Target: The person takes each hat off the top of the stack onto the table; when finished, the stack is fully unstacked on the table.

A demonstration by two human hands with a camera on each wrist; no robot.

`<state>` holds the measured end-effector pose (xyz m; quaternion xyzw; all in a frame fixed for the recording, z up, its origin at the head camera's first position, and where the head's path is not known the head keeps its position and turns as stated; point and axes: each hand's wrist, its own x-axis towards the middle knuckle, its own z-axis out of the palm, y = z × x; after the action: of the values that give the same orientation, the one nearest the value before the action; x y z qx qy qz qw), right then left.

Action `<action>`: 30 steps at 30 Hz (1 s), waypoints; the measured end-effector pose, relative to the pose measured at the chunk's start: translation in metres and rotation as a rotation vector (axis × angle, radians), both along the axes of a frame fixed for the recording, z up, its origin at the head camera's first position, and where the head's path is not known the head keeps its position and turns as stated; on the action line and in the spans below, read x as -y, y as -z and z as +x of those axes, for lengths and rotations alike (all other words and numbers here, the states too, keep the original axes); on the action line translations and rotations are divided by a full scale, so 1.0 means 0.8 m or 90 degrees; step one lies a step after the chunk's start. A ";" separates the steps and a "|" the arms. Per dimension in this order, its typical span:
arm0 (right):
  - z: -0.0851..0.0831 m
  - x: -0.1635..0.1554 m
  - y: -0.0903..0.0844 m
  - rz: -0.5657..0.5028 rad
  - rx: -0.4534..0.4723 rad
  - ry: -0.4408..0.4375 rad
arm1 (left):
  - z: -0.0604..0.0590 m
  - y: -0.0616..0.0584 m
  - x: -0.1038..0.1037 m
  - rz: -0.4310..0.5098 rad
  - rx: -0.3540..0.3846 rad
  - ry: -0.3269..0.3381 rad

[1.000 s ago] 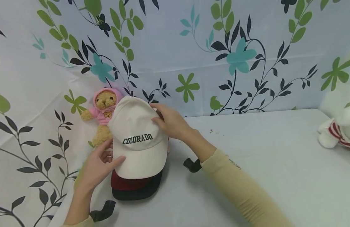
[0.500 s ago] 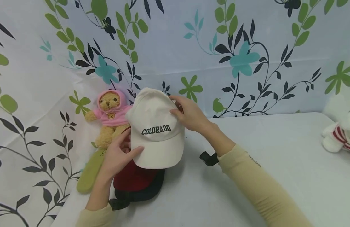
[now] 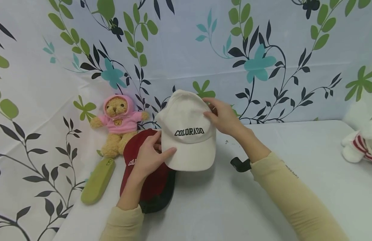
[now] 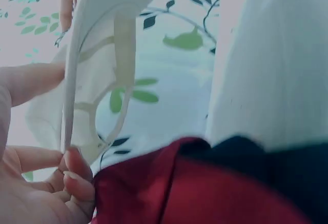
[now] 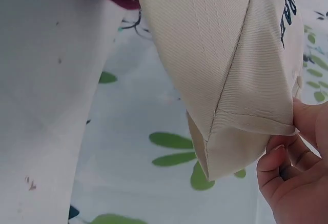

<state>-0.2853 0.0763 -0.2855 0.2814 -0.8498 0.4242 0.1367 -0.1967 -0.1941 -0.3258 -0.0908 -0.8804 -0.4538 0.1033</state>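
A cream baseball cap (image 3: 189, 117) lettered COLORADO hangs between both hands, tilted with its brim toward me. My left hand (image 3: 149, 155) pinches the brim's left edge, thumb on top and fingers beneath. On the crown's upper right side, my right hand (image 3: 223, 117) pinches the fabric between thumb and fingers. In the right wrist view that pinch gathers the cap's cloth (image 5: 230, 70). A red cap (image 3: 151, 182) with a dark brim lies on the table behind my left forearm, partly hidden by it. The left wrist view shows the cream cap's hollow underside and strap (image 4: 124, 55).
A teddy bear (image 3: 118, 124) in a pink hoodie sits against the patterned cloth at the left. In front of it lies a green elongated case (image 3: 98, 180). A white plush toy (image 3: 363, 144) with red stripes is at the far right of the white table (image 3: 294, 150).
Both hands have carried the cream cap to the right and slightly up, off the red cap. The red cap, bear's lower body and green case have come into fuller view.
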 end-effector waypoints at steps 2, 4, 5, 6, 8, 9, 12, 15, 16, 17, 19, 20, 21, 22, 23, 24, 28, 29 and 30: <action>-0.003 -0.009 0.003 0.001 0.005 0.013 | -0.003 0.001 -0.011 0.001 -0.011 0.007; -0.005 -0.018 0.007 0.003 0.010 0.023 | -0.006 0.002 -0.022 -0.001 -0.029 0.014; -0.006 -0.023 0.008 0.005 0.011 0.030 | -0.007 0.003 -0.026 -0.003 -0.037 0.018; -0.006 -0.027 0.010 0.006 0.012 0.035 | -0.008 0.003 -0.031 -0.005 -0.042 0.019; -0.007 -0.035 0.013 0.005 0.015 0.043 | -0.010 0.004 -0.040 -0.010 -0.052 0.024; -0.008 -0.039 0.014 0.006 0.012 0.047 | -0.011 0.005 -0.044 -0.011 -0.055 0.025; -0.010 -0.050 0.017 0.007 0.014 0.057 | -0.013 0.011 -0.057 0.001 -0.064 0.025; -0.013 -0.058 0.022 0.013 0.013 0.068 | -0.015 0.022 -0.072 0.023 -0.064 0.013; -0.013 -0.061 0.024 0.015 0.015 0.073 | -0.015 0.026 -0.076 0.031 -0.060 0.008; -0.013 -0.063 0.027 0.019 0.014 0.075 | -0.015 0.031 -0.081 0.037 -0.054 -0.001; -0.013 -0.067 0.035 0.025 0.016 0.081 | -0.014 0.040 -0.089 0.046 -0.040 -0.015; -0.014 -0.068 0.039 0.029 0.017 0.083 | -0.013 0.045 -0.093 0.050 -0.033 -0.019; -0.014 -0.070 0.044 0.032 0.019 0.083 | -0.013 0.050 -0.095 0.052 -0.029 -0.023; -0.015 -0.071 0.048 0.034 0.020 0.084 | -0.013 0.055 -0.098 0.050 -0.028 -0.024; -0.016 -0.073 0.052 0.035 0.020 0.085 | -0.014 0.059 -0.100 0.046 -0.030 -0.023; -0.016 -0.074 0.056 0.036 0.022 0.090 | -0.015 0.063 -0.101 0.044 -0.033 -0.020; -0.019 -0.077 0.073 0.043 0.038 0.104 | -0.018 0.077 -0.104 0.030 -0.019 -0.010; -0.020 -0.077 0.077 0.044 0.044 0.106 | -0.018 0.080 -0.103 0.025 -0.013 -0.009; -0.020 -0.077 0.081 0.049 0.050 0.108 | -0.018 0.082 -0.103 0.020 -0.006 -0.009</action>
<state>-0.3015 0.1381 -0.3499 0.1966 -0.8911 0.3886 0.1278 -0.2107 -0.1115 -0.3916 -0.0847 -0.8733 -0.4665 0.1123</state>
